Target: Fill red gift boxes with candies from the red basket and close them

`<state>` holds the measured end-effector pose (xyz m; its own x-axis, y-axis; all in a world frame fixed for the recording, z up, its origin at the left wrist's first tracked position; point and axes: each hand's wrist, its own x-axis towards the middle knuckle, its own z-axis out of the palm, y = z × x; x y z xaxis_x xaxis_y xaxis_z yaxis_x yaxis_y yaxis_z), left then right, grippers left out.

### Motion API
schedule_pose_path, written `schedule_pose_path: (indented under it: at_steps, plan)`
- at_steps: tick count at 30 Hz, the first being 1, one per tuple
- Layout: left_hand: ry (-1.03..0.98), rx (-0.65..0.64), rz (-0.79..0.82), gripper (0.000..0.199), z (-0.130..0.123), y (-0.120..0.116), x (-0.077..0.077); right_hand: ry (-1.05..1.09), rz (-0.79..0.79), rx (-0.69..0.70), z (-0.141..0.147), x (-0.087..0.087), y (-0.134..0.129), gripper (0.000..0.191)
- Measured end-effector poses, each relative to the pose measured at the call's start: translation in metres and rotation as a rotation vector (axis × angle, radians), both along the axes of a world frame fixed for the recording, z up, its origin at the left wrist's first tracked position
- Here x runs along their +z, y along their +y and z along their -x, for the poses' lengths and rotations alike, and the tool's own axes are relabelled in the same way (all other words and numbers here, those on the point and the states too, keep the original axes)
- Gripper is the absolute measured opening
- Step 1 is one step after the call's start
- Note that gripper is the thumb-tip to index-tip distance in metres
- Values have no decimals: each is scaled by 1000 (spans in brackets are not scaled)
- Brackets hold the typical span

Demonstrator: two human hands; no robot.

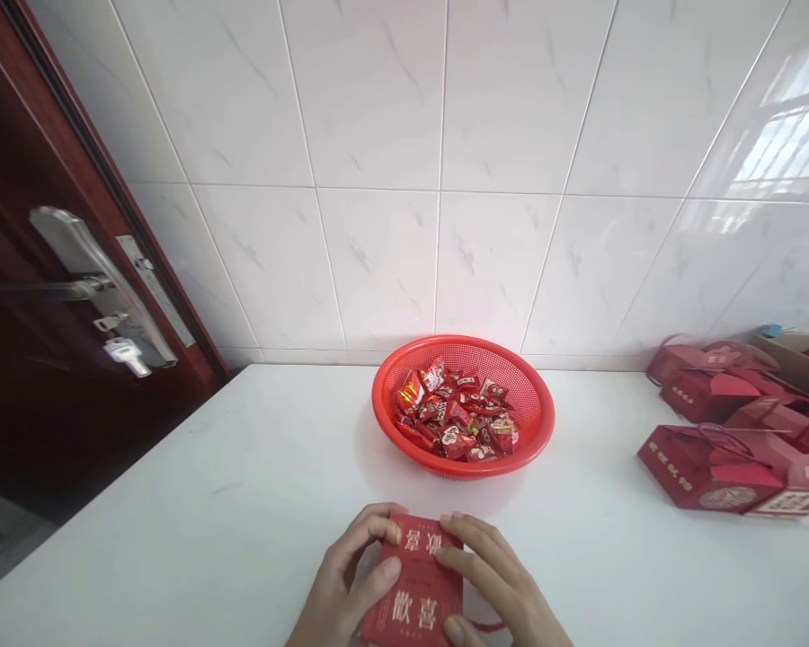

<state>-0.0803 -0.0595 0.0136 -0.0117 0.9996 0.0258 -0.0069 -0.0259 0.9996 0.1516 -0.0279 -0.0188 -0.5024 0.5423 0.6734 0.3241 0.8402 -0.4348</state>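
Observation:
A red box (pixel 418 575) with pale printed characters lies near the bottom centre of the table, its lower end close to the picture's edge. Around its left side curl the fingers of my left hand (pixel 354 571), thumb resting on the top face. My right hand (pixel 495 575) grips the right side, with fingertips on the upper part and the thumb lower down. A bit of dark red cord shows beneath my right hand. Beyond the box stands a red mesh basket (pixel 537 415) holding several small red wrapped sweets (pixel 455 413).
Several red gift boxes (pixel 715 467) with cord handles stand at the right of the white table (pixel 208 476). Behind them is an open brown carton (pixel 788 359). A tiled wall (pixel 377 261) borders the back, and a dark red door (pixel 33 359) with keys is on the left.

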Motion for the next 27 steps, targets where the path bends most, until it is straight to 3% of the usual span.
schedule_pose_path:
  at_steps: [11,27]
  plan:
    - [74,-15,-12,33,2,0,-2,-36,49,53,-5,35,-3,39]
    - [58,-38,2,33,-1,2,2,-54,112,32,-7,43,-12,38]
